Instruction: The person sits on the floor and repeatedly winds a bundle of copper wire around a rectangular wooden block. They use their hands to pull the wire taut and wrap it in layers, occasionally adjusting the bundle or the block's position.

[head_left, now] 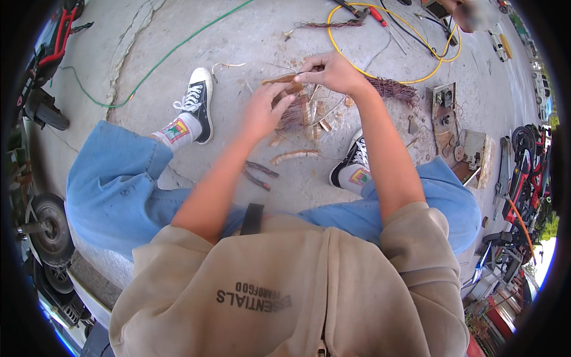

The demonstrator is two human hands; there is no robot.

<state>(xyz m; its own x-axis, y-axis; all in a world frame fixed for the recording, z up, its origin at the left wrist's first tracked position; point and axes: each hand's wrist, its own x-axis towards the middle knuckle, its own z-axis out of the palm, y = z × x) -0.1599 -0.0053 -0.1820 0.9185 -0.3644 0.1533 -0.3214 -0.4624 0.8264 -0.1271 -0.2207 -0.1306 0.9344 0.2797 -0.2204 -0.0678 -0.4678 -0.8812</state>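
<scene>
My right hand (pixel 324 74) pinches a brown strip (pixel 285 79) on top of a piece with bundled copper-coloured wire (pixel 292 116). My left hand (pixel 270 110) grips the same piece from the left, just below the right, its fingertips on the strip. Loose bits (pixel 323 124) and thin wires lie around it. Below lie red-and-black handled pliers (pixel 259 179) and a curved pale strip (pixel 294 154). A tangled wire bundle (pixel 395 92) is right of my right wrist. What my fingertips cover is hard to make out.
My sneakered feet flank the pieces. A yellow hose (pixel 335 44), red-handled screwdriver (pixel 380 18), green hose (pixel 125 104) and opened metal housings (pixel 446 125) lie on concrete (pixel 143 65). Wheels (pixel 50 229) and machines line both sides; part of another person (pixel 467 15) shows at top right.
</scene>
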